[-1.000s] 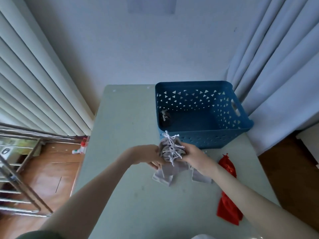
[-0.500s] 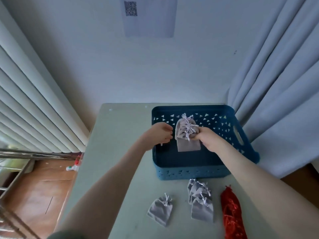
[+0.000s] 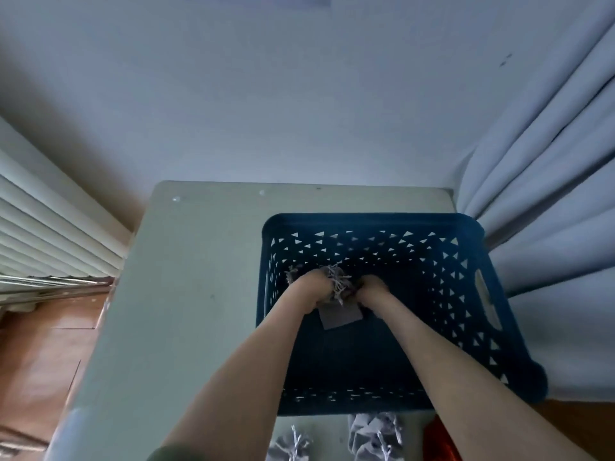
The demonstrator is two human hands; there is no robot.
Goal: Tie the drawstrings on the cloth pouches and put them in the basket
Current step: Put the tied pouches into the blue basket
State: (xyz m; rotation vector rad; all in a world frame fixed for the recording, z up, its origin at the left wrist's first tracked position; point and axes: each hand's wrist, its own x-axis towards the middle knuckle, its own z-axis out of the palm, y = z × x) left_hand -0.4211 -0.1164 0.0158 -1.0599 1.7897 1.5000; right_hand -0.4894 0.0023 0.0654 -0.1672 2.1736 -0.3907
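Observation:
Both my hands reach down inside the blue plastic basket (image 3: 492,314). Between them lies a bundle of grey cloth pouches (image 3: 341,316) with white tied drawstrings, near the basket's floor at its left side. My left hand (image 3: 311,287) grips the bundle's left side. My right hand (image 3: 371,289) grips its right side, fingers curled. Another grey pouch top (image 3: 293,273) peeks out beyond my left hand. More grey pouches (image 3: 374,434) lie on the table before the basket, and one grey pouch (image 3: 289,449) sits at the bottom edge.
The pale green table (image 3: 199,277) stands against a white wall. A red pouch (image 3: 441,439) shows at the bottom right edge. Curtains (image 3: 549,161) hang on the right, blinds on the left. A wooden floor lies below the table's left side.
My hands carried the grey pouch bundle from above the table over the basket rim and lowered it deep into the basket. My head moved forward over the basket.

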